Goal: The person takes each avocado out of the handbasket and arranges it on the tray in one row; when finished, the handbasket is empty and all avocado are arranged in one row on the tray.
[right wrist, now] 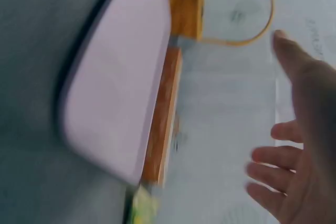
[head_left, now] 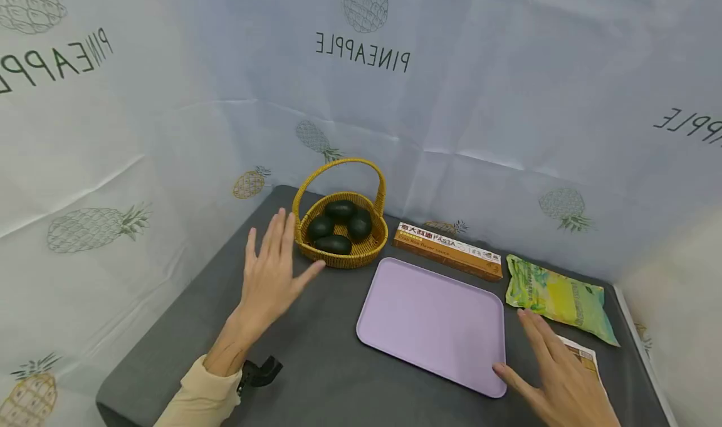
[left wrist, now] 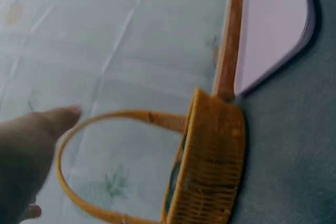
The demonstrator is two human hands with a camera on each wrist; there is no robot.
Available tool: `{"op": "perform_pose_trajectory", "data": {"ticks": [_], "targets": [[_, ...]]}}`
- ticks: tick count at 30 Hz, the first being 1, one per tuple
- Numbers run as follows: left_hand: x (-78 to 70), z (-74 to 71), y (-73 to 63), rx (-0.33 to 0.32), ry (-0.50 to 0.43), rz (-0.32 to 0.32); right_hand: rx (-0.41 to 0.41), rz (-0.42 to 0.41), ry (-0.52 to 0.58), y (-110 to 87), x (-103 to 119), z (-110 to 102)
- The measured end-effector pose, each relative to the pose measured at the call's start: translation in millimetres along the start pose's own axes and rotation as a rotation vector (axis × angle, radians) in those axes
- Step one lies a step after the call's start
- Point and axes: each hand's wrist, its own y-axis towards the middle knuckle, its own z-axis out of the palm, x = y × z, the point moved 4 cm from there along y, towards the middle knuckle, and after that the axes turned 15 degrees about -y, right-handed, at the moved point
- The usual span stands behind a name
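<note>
In the head view my left hand (head_left: 271,273) is held over the table with fingers straight and thumb spread, nearest to a yellow wicker basket (head_left: 369,251). Several dark green avocados (head_left: 334,245) lie inside that basket. My right hand (head_left: 564,377) hovers at the lower right, fingers extended, by the near right corner of a pale purple tray (head_left: 434,320). Neither hand holds anything. In the left wrist view the left thumb (left wrist: 65,116) shows beside the basket handle (left wrist: 118,114). The right wrist view has the right hand (right wrist: 294,145) apart from the tray (right wrist: 115,87).
Behind the tray lies a brown pasta box (head_left: 448,251). A green and yellow packet (head_left: 558,295) is at the right edge of the dark table (head_left: 316,364). Partly hidden by the right hand is a printed packet (head_left: 583,356). Pineapple-print cloth (head_left: 479,101) hangs around the table.
</note>
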Motion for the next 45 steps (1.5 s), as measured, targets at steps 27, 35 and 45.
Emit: {"op": "perform_pose_trajectory", "data": {"ticks": [27, 35, 45], "targets": [[91.4, 34.5, 45.1, -0.141, -0.638, -0.396, 0.251, -0.225, 0.761, 235.8, 127, 29], [90.4, 32.5, 43.8, -0.07, -0.542, -0.345, 0.309, -0.216, 0.728, 271.3, 161, 64], [90.3, 32.2, 50.0, -0.029, -0.491, -0.33, 0.287, -0.203, 0.576, 303.0, 184, 80]]}}
